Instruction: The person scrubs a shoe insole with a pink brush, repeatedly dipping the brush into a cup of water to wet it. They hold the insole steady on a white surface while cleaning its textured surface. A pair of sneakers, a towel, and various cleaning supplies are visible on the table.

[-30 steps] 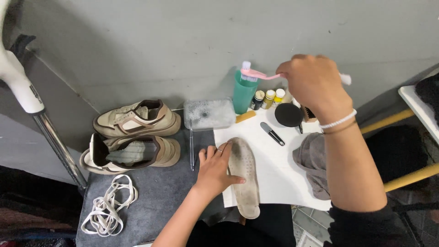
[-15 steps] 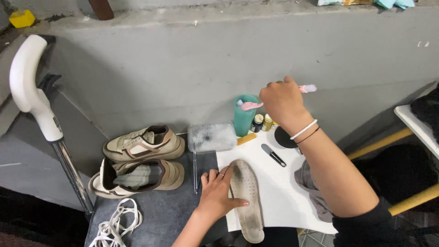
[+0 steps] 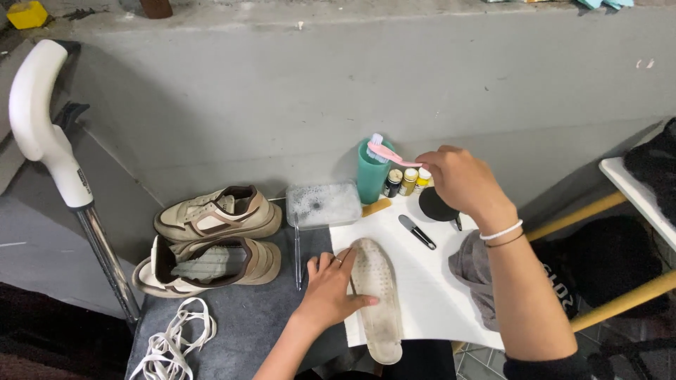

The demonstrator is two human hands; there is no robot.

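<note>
**Inspector A:** Head view, looking down on the worktop [image 3: 232,331]. The left hand [image 3: 329,292] lies flat and open on the edge of a pale insole [image 3: 377,299], fingers spread, pinning it to a white sheet [image 3: 429,281].

**Inspector B:** Orientation of the insole?

**Inspector A:** Long axis runs near to far. One rounded end points at the grey wall, the other toward the person, overhanging the sheet's near edge. Heel and toe I cannot tell apart.

**Inspector B:** Right hand?

**Inspector A:** The right hand [image 3: 461,179] is closed around the handle of a pink toothbrush [image 3: 389,153], raised above the worktop. The brush lies roughly level, bristle head pointing left, over a teal cup [image 3: 371,179].

**Inspector B:** Surroundings?

**Inspector A:** Small paint bottles [image 3: 408,181] stand just beside the cup. A clear container of foamy water [image 3: 322,204] sits to its left. A pair of beige and brown sneakers [image 3: 215,236] rests further left, well apart from the insole, with white laces [image 3: 172,338] heaped near them. A grey cloth [image 3: 475,271] lies at the sheet's right edge.
</note>
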